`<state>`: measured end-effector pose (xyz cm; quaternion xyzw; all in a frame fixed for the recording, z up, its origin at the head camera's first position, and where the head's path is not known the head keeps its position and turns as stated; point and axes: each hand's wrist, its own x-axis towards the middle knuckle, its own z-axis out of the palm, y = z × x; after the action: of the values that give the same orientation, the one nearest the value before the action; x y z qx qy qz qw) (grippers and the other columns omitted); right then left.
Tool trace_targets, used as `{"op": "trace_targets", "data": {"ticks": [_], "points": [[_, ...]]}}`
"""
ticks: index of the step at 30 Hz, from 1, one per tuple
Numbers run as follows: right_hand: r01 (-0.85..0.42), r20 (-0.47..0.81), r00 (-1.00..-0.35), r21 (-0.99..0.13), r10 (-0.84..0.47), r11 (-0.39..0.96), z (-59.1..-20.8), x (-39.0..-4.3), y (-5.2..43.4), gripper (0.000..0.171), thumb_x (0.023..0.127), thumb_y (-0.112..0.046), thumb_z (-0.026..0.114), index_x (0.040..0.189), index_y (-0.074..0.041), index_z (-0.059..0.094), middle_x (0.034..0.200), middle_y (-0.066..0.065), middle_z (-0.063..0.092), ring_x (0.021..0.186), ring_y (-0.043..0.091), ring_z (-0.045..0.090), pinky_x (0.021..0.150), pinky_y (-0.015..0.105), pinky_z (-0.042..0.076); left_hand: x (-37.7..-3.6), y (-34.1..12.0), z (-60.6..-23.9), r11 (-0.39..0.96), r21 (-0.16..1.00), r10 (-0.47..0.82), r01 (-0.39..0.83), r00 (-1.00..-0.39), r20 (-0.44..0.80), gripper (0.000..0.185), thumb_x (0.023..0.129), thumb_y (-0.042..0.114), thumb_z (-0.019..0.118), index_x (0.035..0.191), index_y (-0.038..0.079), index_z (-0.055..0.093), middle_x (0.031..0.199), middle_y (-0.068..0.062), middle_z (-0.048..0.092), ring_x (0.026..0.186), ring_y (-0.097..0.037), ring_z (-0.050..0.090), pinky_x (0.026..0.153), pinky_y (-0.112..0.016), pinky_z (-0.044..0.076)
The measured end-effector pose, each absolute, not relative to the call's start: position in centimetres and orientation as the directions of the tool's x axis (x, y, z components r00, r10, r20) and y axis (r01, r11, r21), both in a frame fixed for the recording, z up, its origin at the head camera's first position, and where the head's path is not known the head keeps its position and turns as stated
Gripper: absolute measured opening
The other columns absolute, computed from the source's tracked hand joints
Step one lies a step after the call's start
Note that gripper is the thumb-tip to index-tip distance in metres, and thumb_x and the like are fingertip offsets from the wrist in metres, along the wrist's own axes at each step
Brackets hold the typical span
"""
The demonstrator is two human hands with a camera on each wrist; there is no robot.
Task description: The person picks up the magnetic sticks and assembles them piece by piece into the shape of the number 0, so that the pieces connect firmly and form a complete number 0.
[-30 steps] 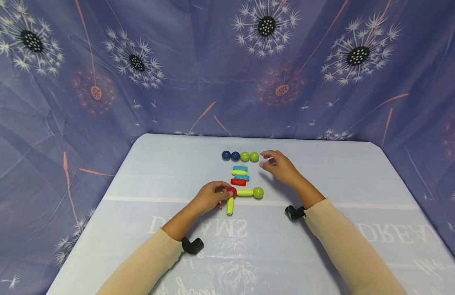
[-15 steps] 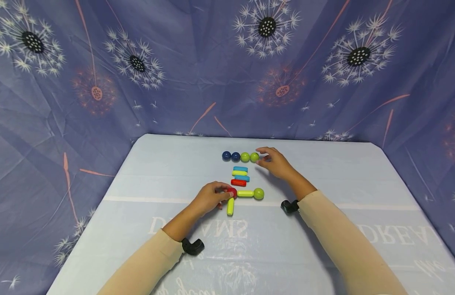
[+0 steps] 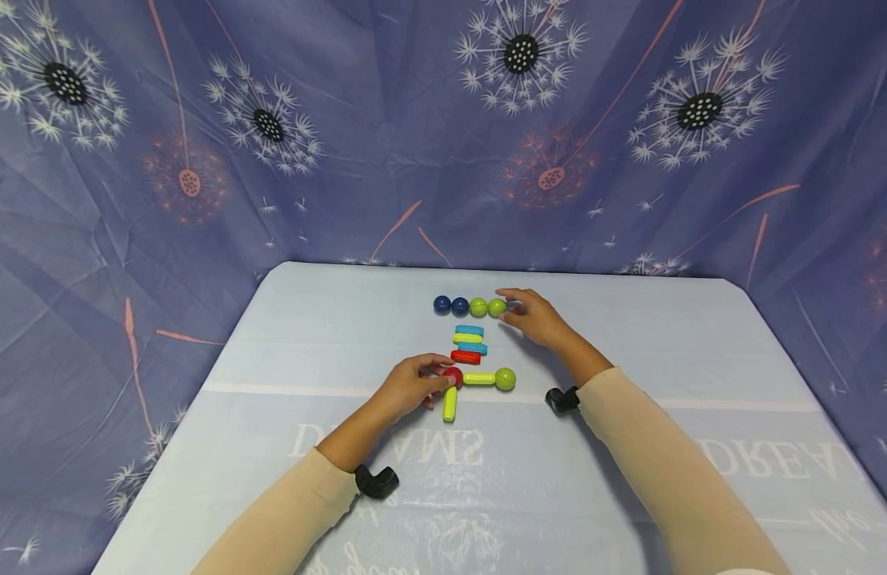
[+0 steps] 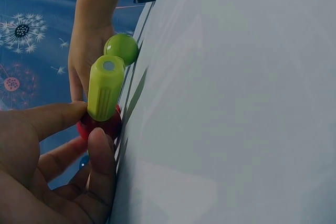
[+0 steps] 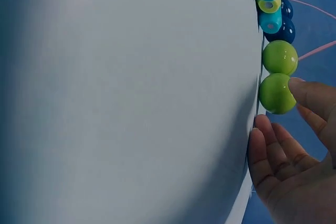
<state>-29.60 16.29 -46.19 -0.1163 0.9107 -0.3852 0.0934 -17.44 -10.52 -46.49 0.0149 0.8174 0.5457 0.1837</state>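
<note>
My left hand [image 3: 409,386] pinches a glossy red ball [image 3: 454,373] between thumb and fingers, low over the table. Two yellow magnetic rods join this ball: one rod [image 3: 449,405] points toward me, the other rod [image 3: 479,378] runs right to a green ball [image 3: 505,378]. In the left wrist view the near yellow rod [image 4: 103,90] shows a round metal end. At the back, my right hand [image 3: 538,319] has its thumb and index finger around the end green ball [image 5: 277,95] of a row; its other fingers are loosely bent beside the ball.
Two dark blue balls [image 3: 451,305] and another green ball [image 3: 478,307] continue that row leftward. Between the row and the joined pieces lie several short rods, including a red rod [image 3: 465,357] and a blue rod [image 3: 469,330]. A patterned cloth [image 3: 386,144] hangs behind the table [image 3: 630,335].
My right hand has moved left from beside the row until its thumb and index finger surround the end green ball. The left hand keeps its hold on the red ball.
</note>
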Motion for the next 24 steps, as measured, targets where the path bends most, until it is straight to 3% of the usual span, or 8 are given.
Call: {"op": "trace_targets", "data": {"ticks": [8, 24], "points": [[-0.144, -0.081, -0.955, -0.713, -0.284, 0.686, -46.06, -29.55, 16.18, 0.044, 0.099, -0.022, 0.065, 0.142, -0.021, 0.057, 0.14, 0.014, 0.055, 0.127, 0.037, 0.057, 0.106, 0.052, 0.048, -17.39, -10.66, -46.42, 0.377, 0.907, 0.242, -0.189, -0.925, -0.293, 0.03, 0.093, 0.022, 0.072, 0.123, 0.017, 0.072, 0.092, -0.007, 0.064, 0.077, -0.018, 0.06, 0.058, -0.025, 0.055], [-0.071, -0.133, -0.963, -0.714, -0.234, 0.697, -45.91, -29.55, 15.88, 0.032, 0.098, -0.024, 0.066, 0.129, -0.016, 0.061, 0.135, 0.011, 0.061, 0.123, 0.032, 0.059, 0.092, 0.043, 0.054, -17.4, -10.74, -46.49, 0.376, 0.904, 0.241, -0.205, -0.92, -0.309, 0.033, 0.092, 0.026, 0.075, 0.124, 0.017, 0.072, 0.094, -0.007, 0.064, 0.077, -0.018, 0.059, 0.06, -0.026, 0.056]]}}
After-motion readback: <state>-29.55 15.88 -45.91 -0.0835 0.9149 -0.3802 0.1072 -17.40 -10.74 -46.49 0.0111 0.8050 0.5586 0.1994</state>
